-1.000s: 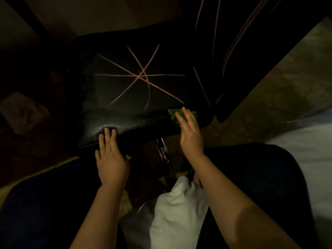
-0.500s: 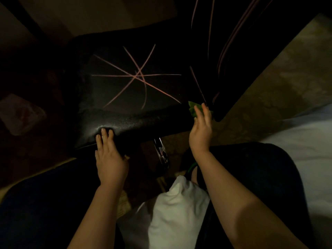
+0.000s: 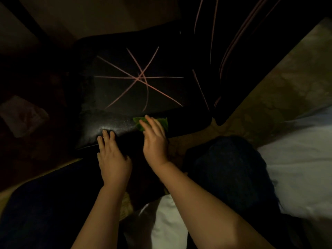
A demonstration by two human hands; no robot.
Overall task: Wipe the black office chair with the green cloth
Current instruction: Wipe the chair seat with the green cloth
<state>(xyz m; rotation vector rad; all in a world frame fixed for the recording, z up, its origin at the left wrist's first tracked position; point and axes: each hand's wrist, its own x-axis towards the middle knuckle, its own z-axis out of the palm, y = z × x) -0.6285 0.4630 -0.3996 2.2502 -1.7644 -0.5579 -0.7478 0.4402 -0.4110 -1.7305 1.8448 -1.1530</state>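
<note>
The right hand is pressing the green cloth under straight fingers onto the black office chair's front edge, most of the seat lying beyond the fingertips, while the left hand is resting flat-fingered alongside, holding nothing.

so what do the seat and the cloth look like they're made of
The seat looks like black leather or vinyl, and I cannot tell which. It has a semi-gloss finish, with a pebbled grain catching a highlight near the front edge. The cloth looks like thin, soft green fabric with a matte finish, possibly microfibre. It lies creased and flat under the right hand.
</note>
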